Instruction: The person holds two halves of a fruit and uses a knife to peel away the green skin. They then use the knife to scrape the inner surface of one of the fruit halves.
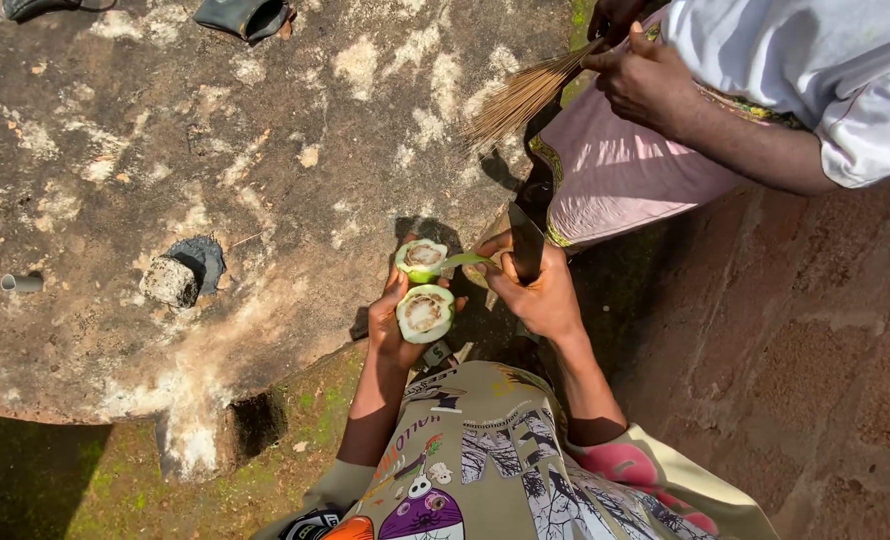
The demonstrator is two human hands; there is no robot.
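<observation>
Above the mottled concrete slab (165, 150), the left hand (390, 325) is closed around two halves of a green fruit (424, 313), cut faces up as if to keep them steady, while the right hand (537, 290) is wrapped tight on one dark knife (525, 243), and another person's hand (645, 80) grips one broom (520, 100).

Packages: I see none here.
Labels: none on the things around me.
Signs: none on the ground or the wall.
Screens: none.
Printed cloth: only my own shirt (485, 460), beige with coloured drawings.
</observation>
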